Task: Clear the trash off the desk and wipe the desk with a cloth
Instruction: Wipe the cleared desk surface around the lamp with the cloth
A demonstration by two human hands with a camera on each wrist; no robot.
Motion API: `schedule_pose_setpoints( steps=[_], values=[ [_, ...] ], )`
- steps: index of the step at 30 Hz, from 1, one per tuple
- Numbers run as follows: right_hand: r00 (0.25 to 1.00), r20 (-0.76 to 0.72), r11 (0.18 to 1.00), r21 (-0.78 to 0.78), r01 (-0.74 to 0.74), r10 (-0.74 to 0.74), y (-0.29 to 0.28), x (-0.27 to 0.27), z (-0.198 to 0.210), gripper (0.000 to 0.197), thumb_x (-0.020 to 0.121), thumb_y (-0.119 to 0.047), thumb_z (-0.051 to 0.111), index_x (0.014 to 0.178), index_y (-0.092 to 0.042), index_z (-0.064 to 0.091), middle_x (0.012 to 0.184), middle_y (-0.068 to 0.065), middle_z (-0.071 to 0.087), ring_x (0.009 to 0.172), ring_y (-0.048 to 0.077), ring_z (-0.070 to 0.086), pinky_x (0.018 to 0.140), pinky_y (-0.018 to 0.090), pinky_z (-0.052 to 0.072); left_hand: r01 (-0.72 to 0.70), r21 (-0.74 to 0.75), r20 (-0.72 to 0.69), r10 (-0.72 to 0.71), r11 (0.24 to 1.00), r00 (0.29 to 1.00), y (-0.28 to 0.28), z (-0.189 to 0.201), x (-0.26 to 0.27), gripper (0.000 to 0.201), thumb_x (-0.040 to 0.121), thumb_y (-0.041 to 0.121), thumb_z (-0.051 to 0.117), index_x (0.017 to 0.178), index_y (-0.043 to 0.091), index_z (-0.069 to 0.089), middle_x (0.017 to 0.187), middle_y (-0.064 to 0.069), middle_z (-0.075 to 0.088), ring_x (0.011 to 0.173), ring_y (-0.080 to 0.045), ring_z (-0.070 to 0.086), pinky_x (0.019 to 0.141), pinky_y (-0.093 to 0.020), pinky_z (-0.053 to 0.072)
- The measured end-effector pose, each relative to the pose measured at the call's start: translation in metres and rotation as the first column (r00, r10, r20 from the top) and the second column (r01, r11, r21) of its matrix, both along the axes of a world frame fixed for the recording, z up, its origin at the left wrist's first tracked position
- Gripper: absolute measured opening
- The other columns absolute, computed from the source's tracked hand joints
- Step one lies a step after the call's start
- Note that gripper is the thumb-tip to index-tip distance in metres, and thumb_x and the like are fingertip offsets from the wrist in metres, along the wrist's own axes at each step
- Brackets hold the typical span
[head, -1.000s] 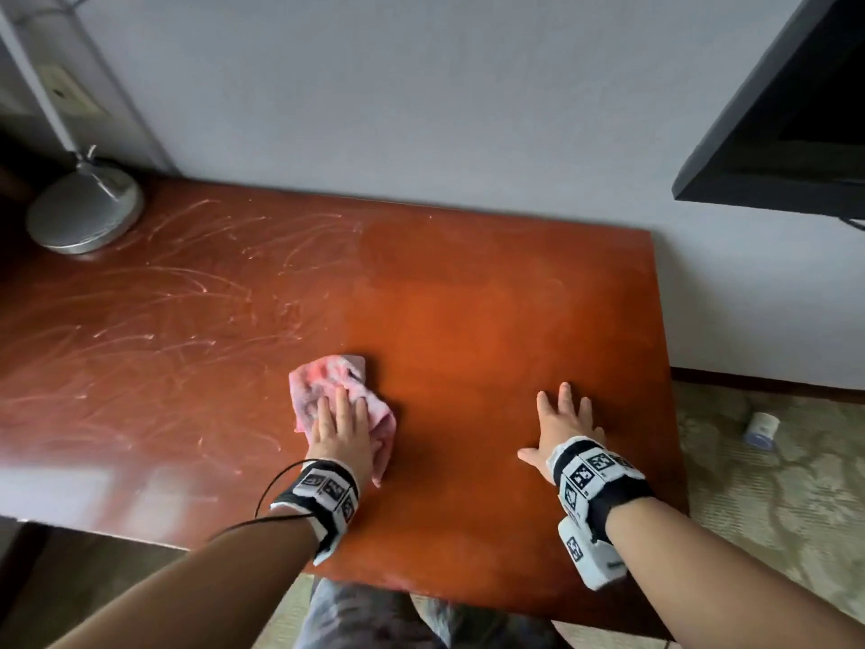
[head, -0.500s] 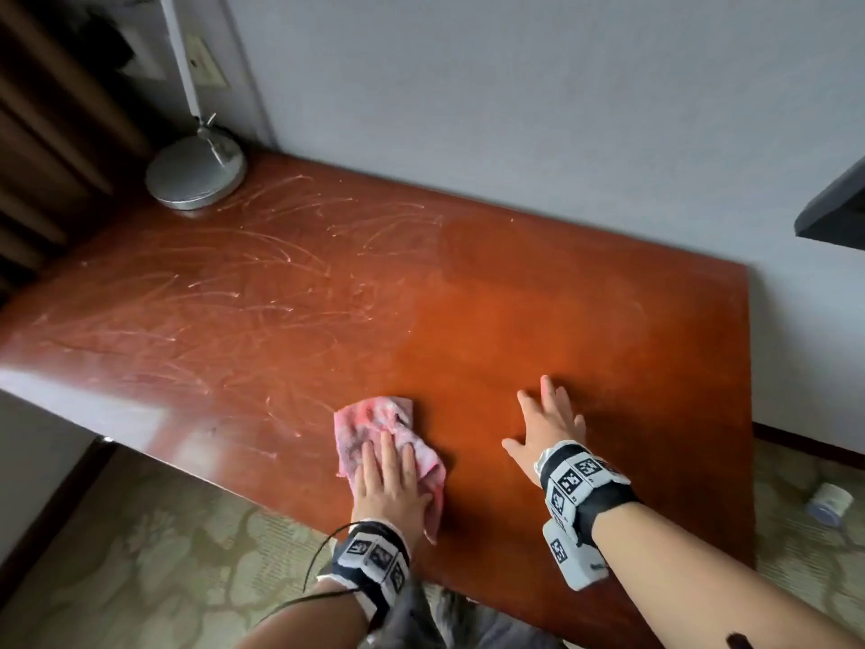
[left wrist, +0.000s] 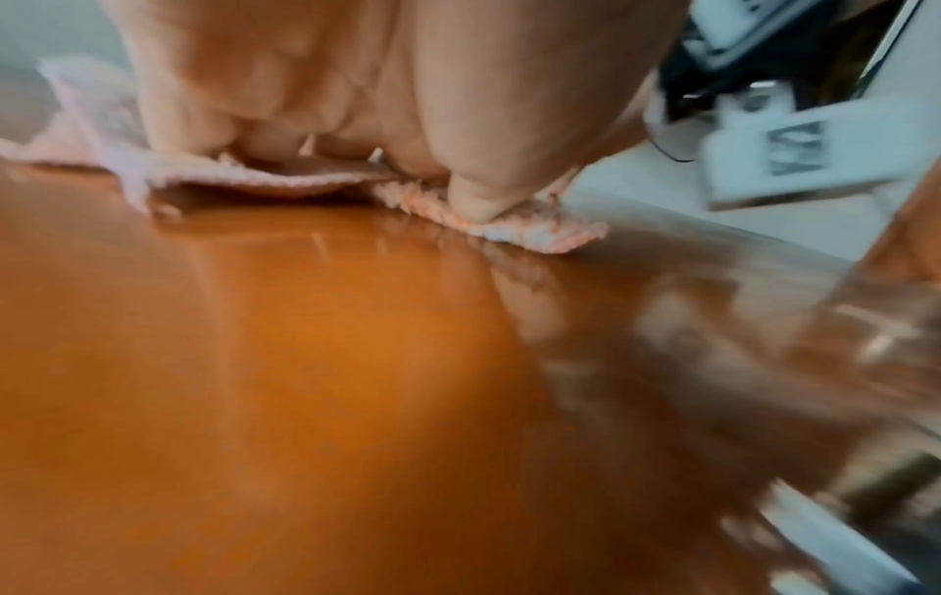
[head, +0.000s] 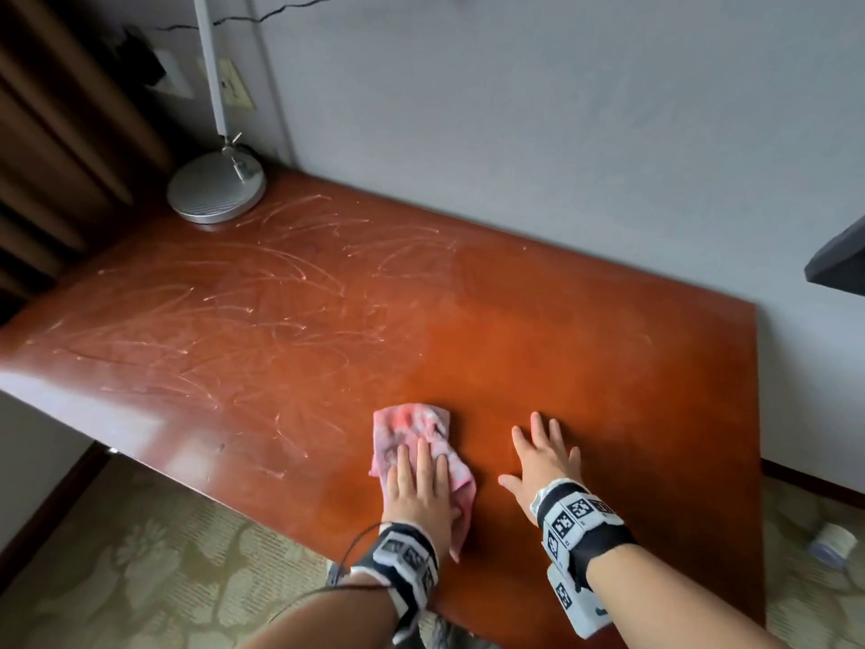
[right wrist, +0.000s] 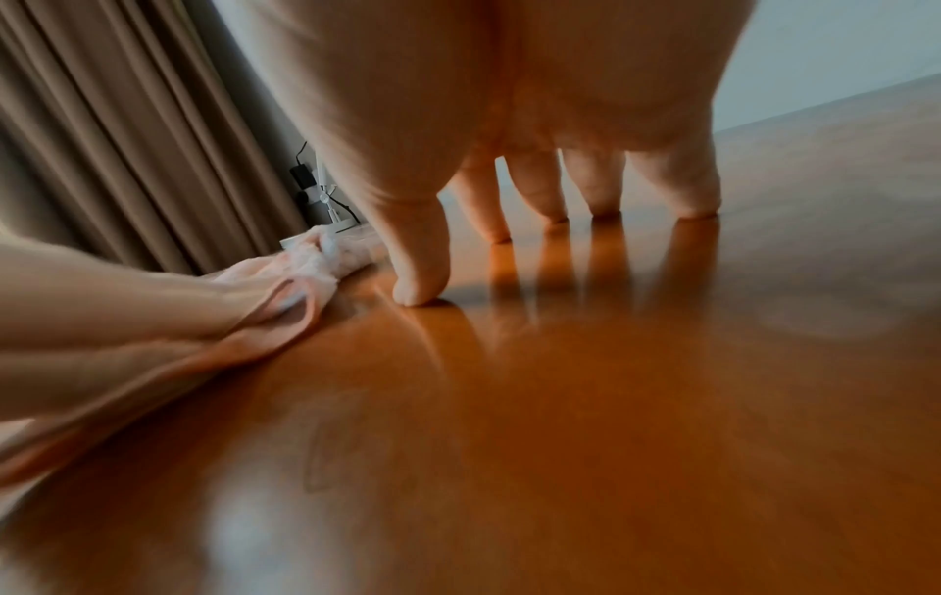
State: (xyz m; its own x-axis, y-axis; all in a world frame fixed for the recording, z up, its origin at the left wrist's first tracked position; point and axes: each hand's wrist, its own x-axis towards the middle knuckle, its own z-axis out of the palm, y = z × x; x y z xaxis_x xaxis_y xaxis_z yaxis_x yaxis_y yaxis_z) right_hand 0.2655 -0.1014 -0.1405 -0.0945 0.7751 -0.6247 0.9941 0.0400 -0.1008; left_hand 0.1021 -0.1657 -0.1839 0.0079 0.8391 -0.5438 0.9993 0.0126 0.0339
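A pink cloth (head: 412, 428) lies flat on the red-brown wooden desk (head: 585, 330) near its front edge. My left hand (head: 421, 480) presses on the cloth with straight fingers; in the left wrist view the cloth (left wrist: 529, 231) shows under the thumb. My right hand (head: 545, 454) rests flat on the bare desk just right of the cloth, fingers spread, holding nothing; its fingertips (right wrist: 606, 209) touch the glossy wood. The desk's left half shows pale streaks (head: 262, 292).
A silver lamp base (head: 216, 188) stands at the desk's back left corner by a brown curtain (head: 56, 147). A dark screen corner (head: 838, 260) juts in at the right. A small white roll (head: 831, 543) lies on the patterned carpet right of the desk.
The head view has swung left, showing more of the lamp and curtain. My left hand with the cloth has drawn closer to my right hand; the right hand stays flat on the desk.
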Motion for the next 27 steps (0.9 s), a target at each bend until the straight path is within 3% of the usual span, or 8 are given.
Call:
schedule_pose_setpoints(
  steps=[5,6,8,13,16,20,24,27],
  values=[
    [0.998,0.008,0.998,-0.022,0.057,-0.057,0.001,-0.007,0.007,0.073,0.095,-0.043,0.051,0.153,-0.024,0.012,0.161,0.003,-0.011,0.148,0.027,-0.01,0.119,0.052,0.015,-0.107,0.025,0.028,0.107,0.994,0.994,0.032,-0.017,-0.104,0.093,0.081,0.055,0.063,0.142,-0.008,0.031,0.147,-0.035,0.028,0.13,-0.06,0.031,0.1,-0.067,0.035],
    [0.997,0.004,0.996,-0.021,0.083,-0.083,0.002,-0.012,0.009,0.073,0.095,-0.043,0.053,0.153,-0.023,0.014,0.161,0.003,-0.01,0.148,0.027,-0.008,0.119,0.051,0.016,-0.082,0.002,-0.013,0.082,0.997,0.997,0.022,-0.026,-0.124,0.088,0.087,0.061,0.05,0.137,-0.01,0.037,0.143,-0.037,0.034,0.126,-0.062,0.034,0.096,-0.069,0.037],
    [0.994,-0.025,0.994,-0.002,0.106,-0.106,0.003,-0.023,0.012,0.072,0.093,-0.043,0.055,0.152,-0.022,0.019,0.162,0.002,-0.008,0.149,0.026,-0.005,0.119,0.049,0.017,-0.045,-0.003,-0.078,0.045,0.999,0.996,-0.007,-0.044,-0.152,0.08,0.098,0.054,0.005,0.14,-0.009,0.029,0.147,-0.035,0.024,0.13,-0.063,0.025,0.098,-0.069,0.03],
    [0.995,-0.063,0.996,-0.032,0.082,-0.084,0.003,-0.062,0.007,0.081,0.089,-0.046,0.059,0.153,-0.028,0.011,0.16,0.0,-0.016,0.148,0.026,-0.012,0.118,0.056,0.01,0.029,0.069,0.122,-0.037,0.997,0.992,-0.029,-0.046,-0.127,0.103,0.058,0.05,0.059,0.139,-0.003,0.027,0.152,-0.031,0.01,0.142,-0.05,-0.004,0.101,-0.061,0.029],
    [0.992,-0.013,0.991,-0.043,0.127,-0.128,0.008,-0.08,0.002,0.089,0.086,-0.051,0.061,0.153,-0.03,0.006,0.16,0.0,-0.018,0.147,0.03,-0.014,0.116,0.058,0.012,0.082,0.08,0.127,-0.092,0.993,0.988,0.014,-0.022,-0.1,0.108,0.059,0.054,0.072,0.143,0.0,0.031,0.156,-0.027,0.009,0.13,-0.056,0.029,0.105,-0.063,0.026],
    [0.981,0.027,0.978,-0.082,0.191,-0.19,0.014,-0.088,0.003,0.095,0.084,-0.051,0.064,0.153,-0.032,0.002,0.159,-0.002,-0.021,0.147,0.03,-0.015,0.116,0.057,0.012,-0.003,0.089,0.058,-0.002,0.996,0.998,0.071,0.006,-0.127,0.08,0.096,0.053,0.037,0.153,0.009,0.0,0.158,-0.019,-0.013,0.144,-0.045,-0.009,0.119,-0.053,0.002],
    [0.973,0.058,0.969,-0.097,0.229,-0.224,0.018,-0.094,0.006,0.097,0.084,-0.046,0.066,0.153,-0.031,0.0,0.159,-0.001,-0.023,0.147,0.03,-0.015,0.117,0.055,0.013,0.098,0.307,0.011,-0.106,0.947,0.994,0.055,-0.012,-0.22,0.079,0.075,0.054,0.053,0.131,-0.002,0.046,0.155,-0.025,0.016,0.144,-0.047,0.006,0.104,-0.054,0.029],
    [0.96,0.08,0.955,-0.11,0.276,-0.268,0.02,-0.105,0.007,0.1,0.084,-0.044,0.068,0.154,-0.027,-0.001,0.159,0.001,-0.024,0.147,0.03,-0.014,0.118,0.053,0.016,0.149,0.381,0.035,-0.175,0.912,0.984,0.009,-0.028,-0.248,0.058,0.081,0.044,0.041,0.12,0.002,0.046,0.156,-0.027,0.01,0.141,-0.049,0.012,0.091,-0.055,0.034]
  ],
)
